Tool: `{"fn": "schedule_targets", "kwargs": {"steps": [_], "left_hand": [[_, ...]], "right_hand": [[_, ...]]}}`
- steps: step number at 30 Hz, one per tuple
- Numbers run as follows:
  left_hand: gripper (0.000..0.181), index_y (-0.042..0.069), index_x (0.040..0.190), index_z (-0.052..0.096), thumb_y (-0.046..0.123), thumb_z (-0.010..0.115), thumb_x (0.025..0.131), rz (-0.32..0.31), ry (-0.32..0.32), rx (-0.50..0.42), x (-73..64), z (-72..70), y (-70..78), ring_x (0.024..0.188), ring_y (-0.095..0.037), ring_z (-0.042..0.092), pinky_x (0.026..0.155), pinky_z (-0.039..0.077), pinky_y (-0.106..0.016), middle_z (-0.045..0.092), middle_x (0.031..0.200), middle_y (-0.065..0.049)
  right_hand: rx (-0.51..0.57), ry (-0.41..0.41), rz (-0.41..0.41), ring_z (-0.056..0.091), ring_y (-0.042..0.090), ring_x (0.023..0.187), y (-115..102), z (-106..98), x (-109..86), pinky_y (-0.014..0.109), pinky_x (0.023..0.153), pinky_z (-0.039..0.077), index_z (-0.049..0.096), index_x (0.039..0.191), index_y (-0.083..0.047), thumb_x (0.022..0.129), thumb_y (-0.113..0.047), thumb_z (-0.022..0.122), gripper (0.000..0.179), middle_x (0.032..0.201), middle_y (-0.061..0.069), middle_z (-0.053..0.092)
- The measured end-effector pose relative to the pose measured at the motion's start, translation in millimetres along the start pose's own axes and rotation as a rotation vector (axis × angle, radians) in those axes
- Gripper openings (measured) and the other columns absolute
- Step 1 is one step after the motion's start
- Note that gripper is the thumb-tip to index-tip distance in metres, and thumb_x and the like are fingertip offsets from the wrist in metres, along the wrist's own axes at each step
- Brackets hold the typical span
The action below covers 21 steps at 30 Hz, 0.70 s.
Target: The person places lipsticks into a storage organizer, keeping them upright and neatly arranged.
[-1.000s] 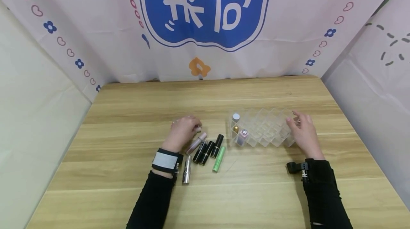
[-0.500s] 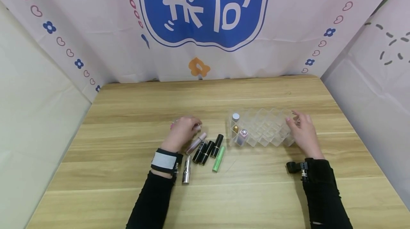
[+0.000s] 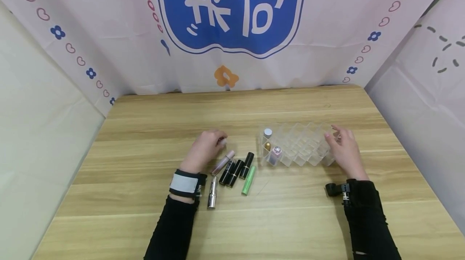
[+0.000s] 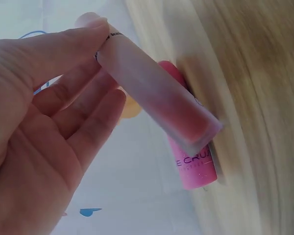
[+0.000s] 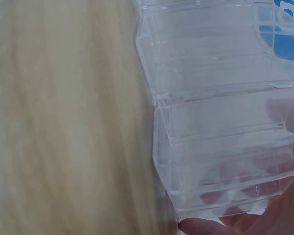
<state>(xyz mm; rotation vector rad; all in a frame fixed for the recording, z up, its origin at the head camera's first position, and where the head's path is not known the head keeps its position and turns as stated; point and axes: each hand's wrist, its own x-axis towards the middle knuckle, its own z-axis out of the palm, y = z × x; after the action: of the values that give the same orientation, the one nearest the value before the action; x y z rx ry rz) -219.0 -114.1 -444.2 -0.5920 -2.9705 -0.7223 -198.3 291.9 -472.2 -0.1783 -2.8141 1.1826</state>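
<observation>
My left hand (image 3: 200, 151) pinches a frosted lip gloss tube (image 4: 154, 93) by its pale cap end, between thumb and fingers. Red-pink colour shows at the tube's lower end. Behind it, in the left wrist view, a bright pink tube (image 4: 198, 171) with dark lettering lies on the table; the hand hides it from the head view. On the right, my right hand (image 3: 348, 153) holds the end of a clear lipstick organizer (image 3: 303, 145), thumb and fingers around its corner. At its left end stand a white-capped item (image 3: 267, 133), a gold-topped one (image 3: 267, 147) and a pinkish bottle (image 3: 275, 156).
Between the hands lie several black lipsticks (image 3: 235, 174), a green tube (image 3: 248, 181), a mauve lip gloss (image 3: 223, 163) and a silver tube (image 3: 212, 193). A printed cloth (image 3: 181, 72) hangs behind the wooden table (image 3: 290, 227).
My left hand has drawn slightly left with the lip gloss tube. A bit of pink visible beside it half a second ago is now covered. The right hand and organizer stay put.
</observation>
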Motion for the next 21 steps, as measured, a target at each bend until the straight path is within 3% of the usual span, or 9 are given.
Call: {"fn": "schedule_targets", "kwargs": {"steps": [9, 16, 21], "left_hand": [[0.019, 0.003, 0.111, 0.068, 0.007, 0.064, 0.093, 0.015, 0.019, -0.044, -1.5, -7.6, 4.5, 0.090, -0.021, 0.068, 0.080, 0.061, -0.033, 0.071, 0.103, -0.011], [0.022, 0.000, 0.110, 0.068, 0.000, 0.068, 0.088, 0.144, 0.097, 0.023, 1.1, -16.2, 8.8, 0.089, -0.022, 0.069, 0.078, 0.061, -0.028, 0.071, 0.102, -0.014], [0.023, 0.002, 0.110, 0.068, 0.000, 0.069, 0.088, 0.156, 0.093, 0.013, 3.5, -21.9, 13.5, 0.080, -0.016, 0.067, 0.071, 0.059, -0.021, 0.069, 0.098, -0.010]], "right_hand": [[0.005, -0.005, 0.009, 0.045, 0.049, 0.123, -1, 0, 0.0, 0.063, 0.099, 0.043, 0.029, 0.152, -0.002, 0.104, -0.044, 0.038, 0.064, 0.134, 0.030, 0.040], [0.015, -0.011, 0.012, 0.045, 0.050, 0.122, -1, -1, 0.5, 0.063, 0.099, 0.043, 0.028, 0.152, -0.002, 0.104, -0.044, 0.038, 0.064, 0.135, 0.031, 0.039], [0.013, -0.010, 0.012, 0.045, 0.049, 0.123, -1, -1, 0.7, 0.063, 0.099, 0.043, 0.029, 0.152, -0.002, 0.104, -0.045, 0.038, 0.065, 0.135, 0.030, 0.040]]}}
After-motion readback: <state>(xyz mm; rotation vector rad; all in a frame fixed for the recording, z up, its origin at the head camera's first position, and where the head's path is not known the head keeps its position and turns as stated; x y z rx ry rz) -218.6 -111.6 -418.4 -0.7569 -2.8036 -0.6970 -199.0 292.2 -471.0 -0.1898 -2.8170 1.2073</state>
